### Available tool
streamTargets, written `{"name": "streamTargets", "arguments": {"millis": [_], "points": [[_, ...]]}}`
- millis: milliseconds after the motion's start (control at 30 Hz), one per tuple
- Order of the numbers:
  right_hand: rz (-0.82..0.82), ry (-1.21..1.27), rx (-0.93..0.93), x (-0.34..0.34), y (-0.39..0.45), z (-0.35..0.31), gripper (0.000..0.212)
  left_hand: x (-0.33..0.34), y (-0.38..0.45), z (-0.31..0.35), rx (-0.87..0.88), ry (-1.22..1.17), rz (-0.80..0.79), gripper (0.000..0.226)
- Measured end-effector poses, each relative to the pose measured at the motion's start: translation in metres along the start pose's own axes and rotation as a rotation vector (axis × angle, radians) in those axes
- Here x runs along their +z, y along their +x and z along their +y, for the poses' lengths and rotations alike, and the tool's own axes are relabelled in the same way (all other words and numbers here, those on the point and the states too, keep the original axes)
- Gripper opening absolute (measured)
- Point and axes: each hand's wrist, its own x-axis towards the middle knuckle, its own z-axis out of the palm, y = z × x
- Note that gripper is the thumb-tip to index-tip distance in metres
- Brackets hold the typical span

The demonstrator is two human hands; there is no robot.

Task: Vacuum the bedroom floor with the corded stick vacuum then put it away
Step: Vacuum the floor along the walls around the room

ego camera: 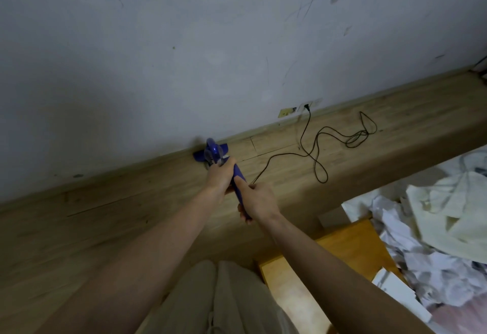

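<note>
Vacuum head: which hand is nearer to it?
Left. The left hand grips the vacuum handle just behind the vacuum head, which sits at the wall. The right hand holds the handle farther back, toward the person.

The left hand [220, 175] hides much of the blue stick vacuum [212, 152], and its floor head is blurred. The crumpled pale bedding [434, 228] runs off the right edge.

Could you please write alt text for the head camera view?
Both hands, left hand and right hand, grip a purple stick vacuum whose head meets the wall base; its black cord loops across the wooden floor to a wall socket.
</note>
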Motion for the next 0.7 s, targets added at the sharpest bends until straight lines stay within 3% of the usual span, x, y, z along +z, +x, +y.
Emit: {"name": "streamTargets", "arguments": {"millis": [167,333,567,700], "points": [[-0.025,-0.036,0.011,-0.01,0.004,-0.001,0.039,0.003,0.007,-0.004,0.071,0.022,0.039,0.046],[-0.066,-0.064,0.029,-0.011,-0.001,0.003,0.037,0.002,-0.006,-0.005,0.04,-0.009,0.088,0.031],[-0.1,-0.128,-0.021,0.03,-0.027,-0.007,0.037,-0.054,-0.027,-0.015,0.051,-0.074,0.179,0.014],[-0.134,-0.122,0.019,0.058,-0.04,-0.013,0.042,-0.086,-0.039,-0.022,0.046,-0.095,0.249,0.015]]}}
